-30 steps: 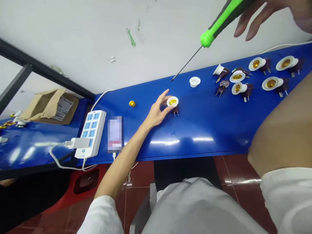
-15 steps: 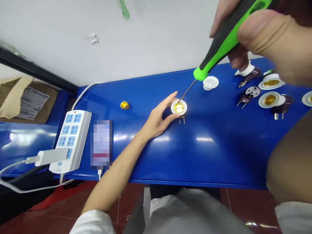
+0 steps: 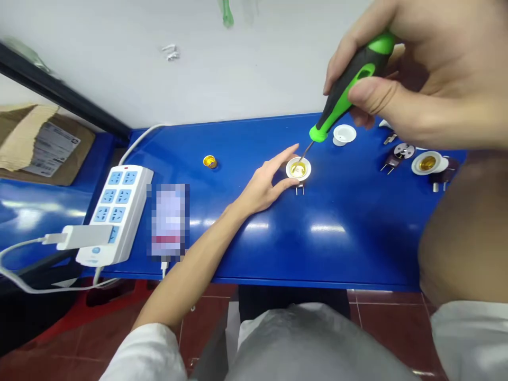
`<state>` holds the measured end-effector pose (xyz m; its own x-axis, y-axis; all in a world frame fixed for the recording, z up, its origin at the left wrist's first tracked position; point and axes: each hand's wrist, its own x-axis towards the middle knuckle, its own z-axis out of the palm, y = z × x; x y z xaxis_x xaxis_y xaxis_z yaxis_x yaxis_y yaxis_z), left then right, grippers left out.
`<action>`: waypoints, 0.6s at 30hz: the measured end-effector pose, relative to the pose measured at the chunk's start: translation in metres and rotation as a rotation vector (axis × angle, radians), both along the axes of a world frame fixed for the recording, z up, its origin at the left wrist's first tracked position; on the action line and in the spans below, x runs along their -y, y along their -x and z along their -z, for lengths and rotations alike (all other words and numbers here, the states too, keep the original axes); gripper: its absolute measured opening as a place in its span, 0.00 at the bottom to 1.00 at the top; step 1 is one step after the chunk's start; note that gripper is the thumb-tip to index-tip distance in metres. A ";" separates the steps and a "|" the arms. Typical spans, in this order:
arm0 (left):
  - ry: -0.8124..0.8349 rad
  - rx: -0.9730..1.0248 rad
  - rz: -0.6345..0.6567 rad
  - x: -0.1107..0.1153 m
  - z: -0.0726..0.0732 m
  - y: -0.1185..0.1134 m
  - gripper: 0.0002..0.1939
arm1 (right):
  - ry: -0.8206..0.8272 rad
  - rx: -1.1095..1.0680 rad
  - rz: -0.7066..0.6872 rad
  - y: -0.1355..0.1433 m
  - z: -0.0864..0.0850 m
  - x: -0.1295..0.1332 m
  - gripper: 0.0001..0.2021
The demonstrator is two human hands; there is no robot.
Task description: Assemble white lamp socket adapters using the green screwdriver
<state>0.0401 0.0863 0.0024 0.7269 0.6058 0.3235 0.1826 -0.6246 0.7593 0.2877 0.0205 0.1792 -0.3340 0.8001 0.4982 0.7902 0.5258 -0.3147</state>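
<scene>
Thumb and fingers of my left hand [image 3: 262, 185] close round the side of a lamp socket [image 3: 298, 170], which has a white rim, a gold threaded inside and two plug pins below. My right hand [image 3: 420, 90] grips a green and black screwdriver [image 3: 335, 106] by its handle. The thin shaft slants down into the socket's opening; its tip is hard to make out inside. Just beyond the socket lies a white plastic cover [image 3: 344, 135]. A loose gold threaded shell [image 3: 210, 162] is on the blue table [image 3: 317, 259] to the left.
At the right are more sockets with plugs [image 3: 427, 163] and a dark plug base [image 3: 399, 155], partly hidden by my right arm. A white power strip [image 3: 119, 211], a blurred phone [image 3: 170, 219] on a cable, and a cardboard box [image 3: 43, 143] occupy the left.
The screwdriver has come lower and stands more steeply, with my right hand turned about its handle. My left hand still holds the socket. The whole view has shifted slightly.
</scene>
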 end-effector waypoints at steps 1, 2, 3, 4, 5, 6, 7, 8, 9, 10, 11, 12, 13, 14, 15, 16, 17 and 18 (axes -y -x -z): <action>0.004 0.001 0.000 0.000 0.000 -0.001 0.41 | 0.081 -0.015 -0.010 0.001 -0.002 0.001 0.15; 0.006 0.003 -0.001 0.000 0.001 -0.001 0.41 | 0.140 -0.026 -0.016 0.002 -0.003 0.002 0.16; 0.007 0.003 -0.002 -0.001 0.001 -0.001 0.41 | 0.161 -0.033 -0.021 0.003 -0.005 0.003 0.16; 0.007 0.001 -0.003 -0.001 0.001 -0.001 0.41 | 0.159 -0.025 -0.023 0.003 -0.006 0.003 0.17; 0.006 -0.002 -0.007 -0.001 0.002 -0.001 0.41 | 0.155 -0.013 -0.032 0.003 -0.007 0.004 0.18; 0.006 -0.005 -0.012 -0.001 0.002 -0.001 0.40 | 0.149 0.006 -0.040 0.001 -0.007 0.004 0.18; 0.005 -0.007 -0.016 -0.001 0.001 -0.001 0.40 | 0.136 0.033 -0.035 -0.001 -0.007 0.004 0.19; 0.004 -0.009 -0.017 0.000 0.001 -0.001 0.40 | 0.121 0.064 -0.026 -0.003 -0.007 0.003 0.20; 0.004 -0.011 -0.017 0.001 0.000 -0.001 0.40 | 0.100 0.099 -0.022 -0.006 -0.007 0.002 0.22; 0.003 -0.013 -0.015 0.001 -0.001 -0.001 0.40 | 0.068 0.139 -0.020 -0.007 -0.007 0.001 0.24; 0.001 -0.016 -0.012 0.002 -0.003 -0.001 0.39 | 0.039 0.197 -0.020 -0.007 -0.008 0.000 0.27; -0.003 -0.018 -0.009 0.003 -0.004 -0.001 0.39 | 0.011 0.274 -0.010 -0.005 -0.011 -0.001 0.31; -0.009 -0.016 -0.010 0.004 -0.005 -0.001 0.39 | -0.021 0.373 0.020 0.000 -0.015 0.000 0.34; -0.014 -0.012 -0.012 0.004 -0.005 -0.001 0.39 | -0.037 0.500 0.073 0.008 -0.020 0.002 0.37; -0.019 -0.009 -0.016 0.004 -0.005 -0.001 0.39 | -0.040 0.638 0.141 0.017 -0.026 0.004 0.39; -0.022 -0.008 -0.023 0.004 -0.005 -0.001 0.38 | -0.022 0.779 0.213 0.027 -0.033 0.007 0.39; -0.022 -0.013 -0.030 0.004 -0.004 -0.001 0.38 | 0.034 0.906 0.257 0.036 -0.039 0.010 0.37; -0.020 -0.022 -0.038 0.004 -0.003 -0.001 0.38 | 0.085 0.961 0.268 0.043 -0.044 0.013 0.34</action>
